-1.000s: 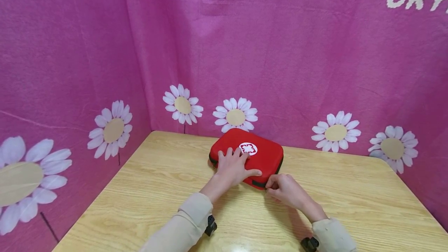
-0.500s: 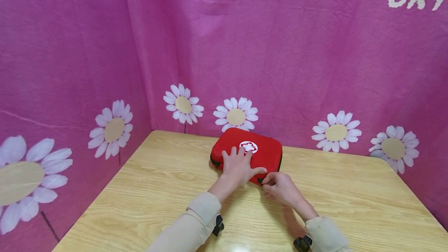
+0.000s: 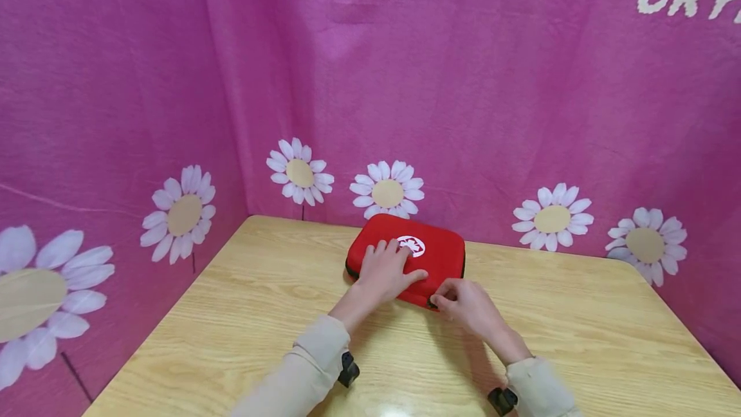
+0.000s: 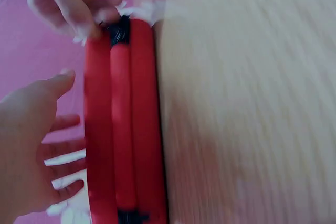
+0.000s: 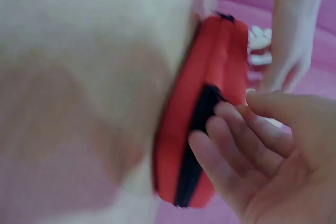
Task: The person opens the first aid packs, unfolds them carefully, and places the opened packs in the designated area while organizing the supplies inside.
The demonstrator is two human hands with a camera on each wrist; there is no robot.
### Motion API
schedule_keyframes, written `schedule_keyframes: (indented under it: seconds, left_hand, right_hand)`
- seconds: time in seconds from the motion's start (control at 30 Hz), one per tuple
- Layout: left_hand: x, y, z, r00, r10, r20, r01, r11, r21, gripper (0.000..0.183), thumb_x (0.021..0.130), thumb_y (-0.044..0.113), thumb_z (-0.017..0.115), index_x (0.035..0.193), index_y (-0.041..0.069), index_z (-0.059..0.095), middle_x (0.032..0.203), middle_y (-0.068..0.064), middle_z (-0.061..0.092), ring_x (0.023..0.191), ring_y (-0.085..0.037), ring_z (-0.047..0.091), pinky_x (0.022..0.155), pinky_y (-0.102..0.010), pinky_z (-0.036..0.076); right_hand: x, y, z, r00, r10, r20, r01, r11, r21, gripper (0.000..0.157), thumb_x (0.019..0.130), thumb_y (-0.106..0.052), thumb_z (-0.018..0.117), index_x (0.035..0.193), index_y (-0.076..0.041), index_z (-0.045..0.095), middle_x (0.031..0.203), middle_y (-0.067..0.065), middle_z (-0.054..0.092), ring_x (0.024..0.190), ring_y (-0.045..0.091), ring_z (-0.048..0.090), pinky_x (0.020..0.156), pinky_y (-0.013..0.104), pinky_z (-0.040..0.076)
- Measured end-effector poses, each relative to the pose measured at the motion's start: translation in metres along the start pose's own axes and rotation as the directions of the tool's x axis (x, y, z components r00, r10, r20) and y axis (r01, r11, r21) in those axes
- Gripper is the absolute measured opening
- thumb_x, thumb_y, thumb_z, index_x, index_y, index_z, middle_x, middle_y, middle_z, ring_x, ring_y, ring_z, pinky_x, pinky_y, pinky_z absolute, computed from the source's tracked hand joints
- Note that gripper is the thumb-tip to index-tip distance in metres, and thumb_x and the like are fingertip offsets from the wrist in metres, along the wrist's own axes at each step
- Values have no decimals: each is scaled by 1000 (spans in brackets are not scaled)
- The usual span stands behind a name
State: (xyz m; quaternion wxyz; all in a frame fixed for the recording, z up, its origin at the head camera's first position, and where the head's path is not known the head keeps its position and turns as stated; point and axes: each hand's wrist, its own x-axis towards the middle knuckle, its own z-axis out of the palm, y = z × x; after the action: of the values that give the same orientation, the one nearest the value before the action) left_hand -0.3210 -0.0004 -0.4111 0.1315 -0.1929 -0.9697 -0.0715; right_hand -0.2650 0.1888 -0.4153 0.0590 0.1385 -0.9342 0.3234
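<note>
A red zippered first-aid case (image 3: 442, 253) with a white round emblem lies near the back of the table. My left hand (image 3: 382, 275) rests on its lid with the fingers spread. At the front right corner my right hand (image 3: 470, 306) pinches the zipper pull between thumb and index finger. The right wrist view shows the black zipper band (image 5: 191, 174) along the case's side, with the small dark pull mostly hidden by the fingertips. A red carry handle (image 4: 122, 124) runs along the front side in the left wrist view.
The case sits on a light wooden table (image 3: 579, 320). Behind it and to the left hangs a magenta cloth (image 3: 463, 114) printed with daisies and white letters. A dark wrist camera (image 3: 502, 401) is strapped below the right sleeve.
My right hand has shifted slightly left at the case's front corner, still pinching there. The left hand moved a little right and then back, staying on the lid. The case turned very slightly.
</note>
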Motion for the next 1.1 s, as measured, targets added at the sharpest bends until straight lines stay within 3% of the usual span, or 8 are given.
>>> schedule_keyframes:
  seconds: [0.1, 0.2, 0.33, 0.43, 0.57, 0.87, 1.1]
  left_hand:
    - [1, -23, -6, 999, 29, -31, -31, 996, -83, 50, 92, 55, 60, 128, 19, 63, 124, -3, 57, 115, -22, 52, 98, -43, 41]
    - [4, -47, -11, 999, 27, -18, -29, 986, -163, 45, 94, 47, 63, 128, 18, 63, 129, -3, 57, 122, -24, 51, 104, -44, 41]
    - [4, -71, -8, 997, 37, 69, -20, 973, -228, 50, 94, 47, 62, 135, 19, 60, 145, -5, 52, 137, -27, 44, 113, -49, 34]
    - [1, -81, -3, 990, 59, 130, -22, 963, -269, 55, 94, 50, 59, 141, 20, 56, 153, -5, 44, 143, -28, 37, 116, -51, 30]
    - [-4, -86, 0, 991, 56, 120, -17, 953, -302, 56, 95, 51, 58, 142, 20, 55, 155, -5, 42, 145, -28, 35, 117, -53, 29]
    - [-12, -83, -2, 994, 81, 77, -58, 965, -257, 55, 93, 53, 60, 139, 22, 58, 144, -6, 49, 135, -26, 41, 112, -50, 36]
    - [-17, -79, -1, 995, 87, 54, -72, 969, -235, 55, 91, 55, 62, 137, 24, 59, 136, -5, 51, 127, -25, 43, 106, -47, 37]
  right_hand:
    - [3, -1, -12, 996, 1, -84, -8, 996, -86, 4, 88, -16, 73, 87, -12, 71, 79, -1, 68, 70, 13, 59, 67, 30, 48]
    - [6, 4, -18, 990, -46, -132, 27, 990, -140, 16, 87, -20, 74, 100, -10, 72, 98, 5, 68, 89, 21, 62, 79, 40, 52]
    - [9, 10, -15, 988, -85, -131, 58, 979, -195, 36, 87, -24, 75, 117, -6, 69, 117, 14, 61, 108, 32, 57, 93, 50, 50]
    - [12, 15, -12, 991, -70, -113, 46, 978, -203, 41, 88, -27, 75, 121, -5, 69, 122, 17, 58, 113, 34, 55, 96, 51, 49]
    - [16, 18, -9, 994, -64, -84, 47, 981, -188, 43, 89, -29, 73, 123, -3, 68, 126, 18, 56, 115, 35, 54, 99, 51, 48]
    - [20, 29, -16, 997, -70, -14, 68, 993, -100, 44, 95, -21, 66, 132, 2, 61, 140, 24, 48, 130, 44, 46, 107, 58, 40]
    - [28, 42, -19, 990, -136, -23, 134, 989, -63, 41, 96, -13, 63, 131, 8, 60, 141, 30, 47, 131, 50, 44, 108, 61, 36]
